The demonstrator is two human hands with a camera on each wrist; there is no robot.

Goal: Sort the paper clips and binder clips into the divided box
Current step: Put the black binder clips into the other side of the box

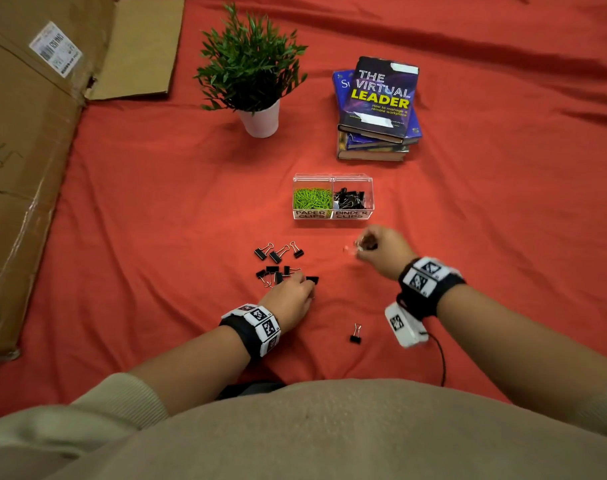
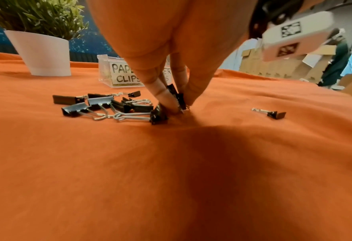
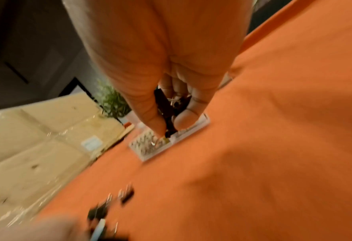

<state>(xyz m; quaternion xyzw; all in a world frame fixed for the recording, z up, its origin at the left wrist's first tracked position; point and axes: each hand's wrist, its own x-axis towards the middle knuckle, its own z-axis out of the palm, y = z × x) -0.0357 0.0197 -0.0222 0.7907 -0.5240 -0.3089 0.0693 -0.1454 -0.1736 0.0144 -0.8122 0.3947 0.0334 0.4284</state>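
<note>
A clear divided box [image 1: 332,213] stands mid-cloth, green paper clips [image 1: 312,198] in its left half and black binder clips [image 1: 350,199] in its right. Several loose binder clips [image 1: 278,263] lie in a pile below it. My left hand [image 1: 292,295] reaches down at the pile's right edge and pinches a black binder clip [image 2: 178,97] between thumb and fingers. My right hand [image 1: 378,249] hovers just below the box's right half, gripping binder clips [image 3: 166,110]. The box [image 3: 144,151] shows beyond its fingertips. One binder clip [image 1: 355,335] lies alone near me.
A potted plant [image 1: 257,81] in a white pot and a stack of books [image 1: 376,112] stand behind the box. Flattened cardboard [image 1: 25,161] covers the left side. A red-orange cloth [image 1: 503,202] covers the whole surface.
</note>
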